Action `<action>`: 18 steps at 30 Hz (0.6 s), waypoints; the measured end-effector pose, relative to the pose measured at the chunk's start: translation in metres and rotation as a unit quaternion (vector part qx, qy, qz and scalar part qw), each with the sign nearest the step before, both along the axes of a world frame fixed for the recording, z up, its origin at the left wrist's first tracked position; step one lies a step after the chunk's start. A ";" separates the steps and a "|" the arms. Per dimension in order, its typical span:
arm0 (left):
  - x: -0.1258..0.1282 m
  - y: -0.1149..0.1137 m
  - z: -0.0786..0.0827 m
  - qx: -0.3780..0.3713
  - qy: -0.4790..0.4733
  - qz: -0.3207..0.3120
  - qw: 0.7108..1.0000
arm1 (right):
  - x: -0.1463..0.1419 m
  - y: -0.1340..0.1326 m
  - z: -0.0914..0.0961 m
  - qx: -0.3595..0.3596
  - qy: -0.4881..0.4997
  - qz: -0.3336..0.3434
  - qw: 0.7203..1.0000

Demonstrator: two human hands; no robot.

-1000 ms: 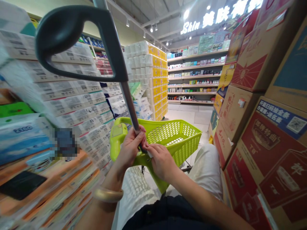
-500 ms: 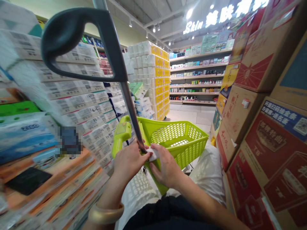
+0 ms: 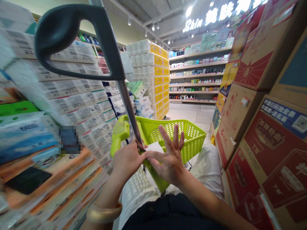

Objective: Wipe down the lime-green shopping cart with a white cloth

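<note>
A lime green shopping basket [image 3: 192, 140] on wheels stands in the aisle in front of me. Its metal pole [image 3: 128, 108] rises to a dark grey handle [image 3: 72, 35] near the camera. My left hand [image 3: 127, 159] is closed around the base of the pole. My right hand [image 3: 169, 156] has its fingers spread, with the index finger and thumb pinching a small white paper [image 3: 154, 147] against the pole's base.
Stacked tissue packs [image 3: 72, 105] fill the left side. Brown and red cardboard boxes [image 3: 263, 134] are piled on the right. A tall stack of white and yellow packs [image 3: 151, 76] stands ahead, with product shelves [image 3: 194, 80] behind.
My right hand's fingers have spread upward from a closed grip at the pole's base. The white paper now shows more. The left hand has stayed on the pole.
</note>
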State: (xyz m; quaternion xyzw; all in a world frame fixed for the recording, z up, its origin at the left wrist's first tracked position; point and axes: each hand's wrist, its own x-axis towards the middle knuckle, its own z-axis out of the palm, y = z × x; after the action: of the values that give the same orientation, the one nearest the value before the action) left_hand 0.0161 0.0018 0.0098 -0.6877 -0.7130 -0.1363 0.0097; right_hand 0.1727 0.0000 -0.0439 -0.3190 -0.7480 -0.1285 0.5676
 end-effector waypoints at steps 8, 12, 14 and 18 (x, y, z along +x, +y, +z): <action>0.000 0.000 0.000 -0.011 0.021 0.011 1.000 | 0.002 0.005 0.000 -0.032 -0.020 0.082 0.996; 0.000 0.000 -0.002 -0.001 0.030 0.010 0.999 | 0.000 0.017 -0.017 -0.112 -0.058 0.144 0.982; 0.000 -0.001 -0.002 0.007 0.029 0.012 0.999 | -0.005 0.023 -0.028 -0.131 -0.073 0.132 0.980; 0.001 -0.004 -0.001 0.018 0.031 -0.006 0.999 | -0.015 0.029 -0.039 -0.131 -0.068 0.115 0.982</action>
State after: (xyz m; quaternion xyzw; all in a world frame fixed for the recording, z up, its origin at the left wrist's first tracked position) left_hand 0.0169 -0.0020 0.0088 -0.6958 -0.7055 -0.1273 0.0431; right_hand 0.1577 0.0288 -0.0831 -0.2931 -0.8271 0.0155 0.4793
